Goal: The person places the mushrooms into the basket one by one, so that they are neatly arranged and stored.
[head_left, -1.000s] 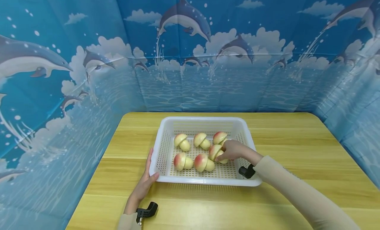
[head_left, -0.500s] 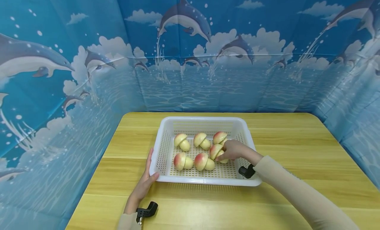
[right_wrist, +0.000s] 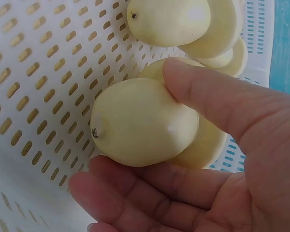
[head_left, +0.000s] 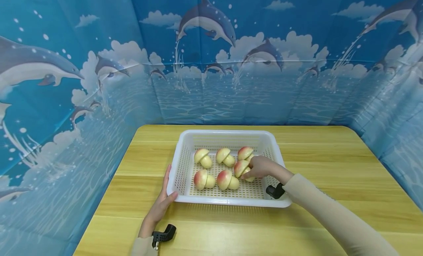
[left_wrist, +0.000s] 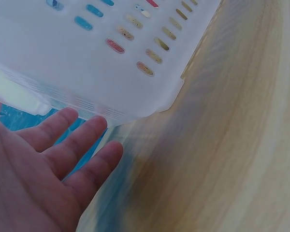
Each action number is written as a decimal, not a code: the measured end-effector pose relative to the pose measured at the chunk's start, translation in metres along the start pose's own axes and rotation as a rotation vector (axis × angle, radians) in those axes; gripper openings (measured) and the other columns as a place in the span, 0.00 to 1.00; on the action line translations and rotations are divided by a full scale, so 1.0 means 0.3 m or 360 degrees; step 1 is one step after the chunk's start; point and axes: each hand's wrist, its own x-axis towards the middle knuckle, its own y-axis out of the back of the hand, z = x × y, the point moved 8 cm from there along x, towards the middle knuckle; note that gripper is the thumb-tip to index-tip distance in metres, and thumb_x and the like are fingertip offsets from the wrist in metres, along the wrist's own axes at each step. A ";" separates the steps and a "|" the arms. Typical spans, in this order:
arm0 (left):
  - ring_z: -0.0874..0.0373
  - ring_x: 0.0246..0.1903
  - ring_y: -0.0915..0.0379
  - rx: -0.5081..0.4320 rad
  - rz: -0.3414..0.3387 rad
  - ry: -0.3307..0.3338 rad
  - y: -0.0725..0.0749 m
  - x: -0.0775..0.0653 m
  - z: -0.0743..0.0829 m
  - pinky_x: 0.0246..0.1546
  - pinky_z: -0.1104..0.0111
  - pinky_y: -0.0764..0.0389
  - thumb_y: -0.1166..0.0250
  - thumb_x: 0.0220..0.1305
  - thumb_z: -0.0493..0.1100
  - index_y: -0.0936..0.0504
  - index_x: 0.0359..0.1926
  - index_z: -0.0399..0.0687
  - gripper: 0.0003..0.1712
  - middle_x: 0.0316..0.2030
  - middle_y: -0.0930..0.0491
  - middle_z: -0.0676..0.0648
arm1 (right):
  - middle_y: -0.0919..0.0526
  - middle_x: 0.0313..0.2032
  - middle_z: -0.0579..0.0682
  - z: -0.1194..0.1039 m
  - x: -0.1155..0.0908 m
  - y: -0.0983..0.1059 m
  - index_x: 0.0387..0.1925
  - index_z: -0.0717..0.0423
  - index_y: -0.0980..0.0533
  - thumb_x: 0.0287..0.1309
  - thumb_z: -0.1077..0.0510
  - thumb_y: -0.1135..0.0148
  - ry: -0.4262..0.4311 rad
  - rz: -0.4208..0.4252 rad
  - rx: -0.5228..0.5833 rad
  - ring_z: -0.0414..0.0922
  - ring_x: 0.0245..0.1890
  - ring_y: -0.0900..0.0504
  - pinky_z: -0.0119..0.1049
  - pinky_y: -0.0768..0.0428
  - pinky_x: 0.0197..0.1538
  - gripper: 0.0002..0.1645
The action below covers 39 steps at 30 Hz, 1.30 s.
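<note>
A white plastic basket (head_left: 228,201) holds several mushroom-shaped pieces, pale yellow with pinkish-red caps. My right hand (head_left: 264,167) reaches into its right side. In the right wrist view, thumb and fingers pinch the pale stem of one toy mushroom (right_wrist: 142,123), which lies low in the basket. Its cap is partly behind the thumb. Another toy mushroom (head_left: 245,152) sits right behind it. My left hand (head_left: 158,208) lies along the basket's left wall, thumb at the near-left corner. The left wrist view shows its fingers (left_wrist: 89,140) nearly straight against the slotted wall (left_wrist: 63,63).
Three toy mushrooms fill the basket's left half: one at back left (head_left: 203,158) and two others beside and before it. The basket stands on a wooden table (head_left: 317,153). A dolphin-print curtain (head_left: 211,94) encloses the back and sides. Black camera mounts (head_left: 164,234) sit on both wrists.
Almost nothing differs. The held toy mushroom has shifted very slightly with my right hand, and the head view has drifted a little. My left hand stays at the basket's left side.
</note>
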 end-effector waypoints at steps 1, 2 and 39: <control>0.40 0.70 0.71 -0.0002 0.0002 0.0003 0.000 0.000 -0.001 0.59 0.36 0.61 0.51 0.67 0.44 0.70 0.73 0.71 0.46 0.73 0.73 0.50 | 0.30 0.11 0.44 0.000 0.000 0.000 0.12 0.50 0.35 0.48 0.43 0.29 0.0001 0.0000 0.0007 0.39 0.13 0.29 0.31 0.31 0.21 0.27; 0.40 0.70 0.71 -0.0005 0.0004 0.0003 0.001 0.000 -0.001 0.59 0.36 0.62 0.51 0.67 0.44 0.70 0.73 0.71 0.46 0.73 0.73 0.50 | 0.30 0.11 0.44 0.002 0.000 0.001 0.12 0.50 0.34 0.48 0.43 0.29 0.0002 0.0000 0.0015 0.38 0.13 0.30 0.30 0.31 0.21 0.27; 0.40 0.69 0.71 0.0010 -0.0014 -0.0009 0.000 -0.002 0.005 0.59 0.36 0.61 0.51 0.68 0.45 0.71 0.73 0.70 0.45 0.73 0.74 0.50 | 0.38 0.09 0.42 -0.001 -0.016 0.006 0.09 0.48 0.39 0.46 0.49 0.28 0.0020 0.0023 0.0124 0.37 0.11 0.35 0.29 0.34 0.19 0.29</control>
